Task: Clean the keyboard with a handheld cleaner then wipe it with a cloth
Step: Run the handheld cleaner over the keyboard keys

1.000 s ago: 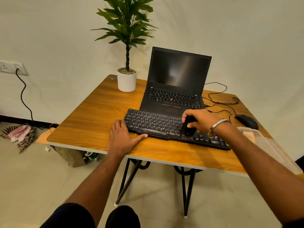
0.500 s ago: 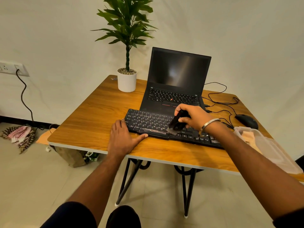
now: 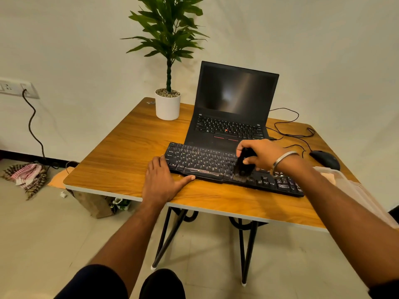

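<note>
A black keyboard lies across the wooden table, in front of an open laptop. My right hand grips a small black handheld cleaner with its brush end down on the keys near the keyboard's front edge, right of the middle. My left hand rests flat on the table at the keyboard's left end, fingers straight, thumb along the front edge. No cloth on the table is plainly visible.
A black laptop stands open behind the keyboard. A white potted plant is at the back left, a black mouse and cables at the right. A clear plastic container sits at the right edge. A checked rag lies on the floor.
My right hand has swept the cleaner left and back across the keyboard, then forward again to the front keys. My left hand has stayed in place.
</note>
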